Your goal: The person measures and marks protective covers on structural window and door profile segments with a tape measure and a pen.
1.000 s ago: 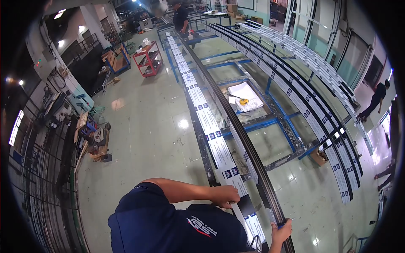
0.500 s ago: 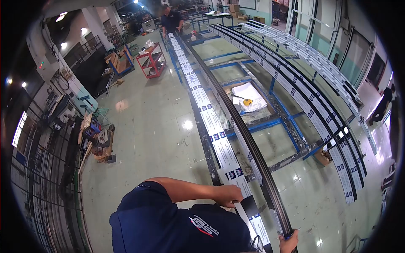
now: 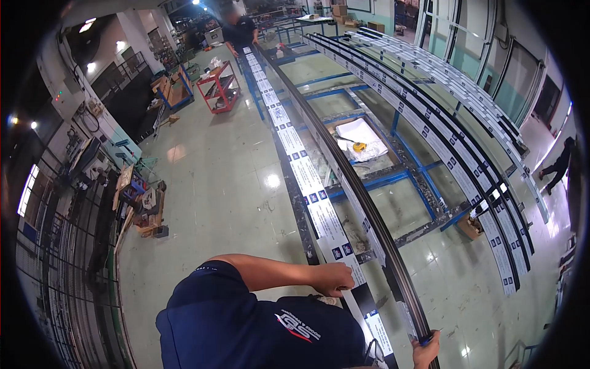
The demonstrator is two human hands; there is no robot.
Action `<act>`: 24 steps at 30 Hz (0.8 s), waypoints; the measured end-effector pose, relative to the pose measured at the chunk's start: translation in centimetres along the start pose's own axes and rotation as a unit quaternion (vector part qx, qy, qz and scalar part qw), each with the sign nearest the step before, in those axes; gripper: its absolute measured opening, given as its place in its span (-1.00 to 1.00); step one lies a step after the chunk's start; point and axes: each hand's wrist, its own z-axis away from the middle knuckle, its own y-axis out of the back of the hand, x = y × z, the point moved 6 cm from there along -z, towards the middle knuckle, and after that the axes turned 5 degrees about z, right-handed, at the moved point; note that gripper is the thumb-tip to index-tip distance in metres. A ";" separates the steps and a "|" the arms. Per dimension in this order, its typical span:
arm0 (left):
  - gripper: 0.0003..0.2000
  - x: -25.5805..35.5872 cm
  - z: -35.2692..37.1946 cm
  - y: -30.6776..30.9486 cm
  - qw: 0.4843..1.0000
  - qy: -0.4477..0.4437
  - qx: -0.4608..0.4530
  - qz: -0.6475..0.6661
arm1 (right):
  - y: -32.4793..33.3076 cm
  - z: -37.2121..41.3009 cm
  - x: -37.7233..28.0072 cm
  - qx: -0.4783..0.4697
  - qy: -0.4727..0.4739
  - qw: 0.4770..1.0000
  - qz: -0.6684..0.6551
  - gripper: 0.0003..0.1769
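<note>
A long profile (image 3: pixel 303 169), covered with white printed film, runs from the lower middle up to the far end of the bench. My left hand (image 3: pixel 335 280) is a closed fist at its near left edge; whatever the fingers pinch is hidden. Just below the fist, a dark uncovered patch (image 3: pixel 362 299) breaks the white film. Alongside on the right lies a long dark metal profile (image 3: pixel 364 206), film on its side. Around its near end my right hand (image 3: pixel 426 350) is wrapped, low in the view.
A person (image 3: pixel 241 34) stands at the far end of the profiles. More film-covered profiles (image 3: pixel 424 101) lie on blue frames to the right. A yellow tape measure (image 3: pixel 359 147) rests on white sheets within the bench. A red cart (image 3: pixel 219 89) stands left; another person (image 3: pixel 560 166) is far right.
The far person has shifted slightly left, one arm now lower at the side. My left fist has moved a little upward, and my right hand slightly right. The person far right has changed stance.
</note>
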 end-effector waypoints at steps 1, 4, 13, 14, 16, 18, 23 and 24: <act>-0.74 -0.1 0.1 0.1 1.000 0.006 -0.006 -0.001 | 0.3 -0.4 0.1 -0.001 0.001 1.000 -0.001 -0.30; -0.74 0.1 0.2 0.4 1.000 0.006 0.012 -0.005 | 0.4 -1.3 0.5 -0.042 0.007 0.998 0.052 -0.35; -0.74 0.0 -0.1 0.4 1.000 0.001 0.024 0.004 | -0.8 -1.1 1.5 -0.041 -0.009 0.997 0.071 -0.38; -0.74 0.1 -0.2 0.5 1.000 0.001 0.020 0.003 | -1.0 -1.1 1.5 -0.046 -0.016 0.997 0.059 -0.41; -0.74 0.2 -0.4 0.7 1.000 -0.001 0.014 0.003 | -1.5 -1.3 1.8 -0.056 -0.030 0.997 0.048 -0.44; -0.74 -0.1 -0.4 0.4 1.000 -0.015 0.014 0.008 | -1.7 -1.1 2.4 -0.050 -0.042 0.998 0.014 -0.22; -0.71 0.0 -0.6 0.6 1.000 -0.024 0.010 0.006 | -0.7 -2.0 1.5 -0.007 -0.035 0.999 0.028 -0.28; -0.71 0.1 -0.6 0.6 1.000 -0.023 0.006 0.006 | -1.1 -1.7 1.8 -0.009 -0.038 0.999 0.025 -0.28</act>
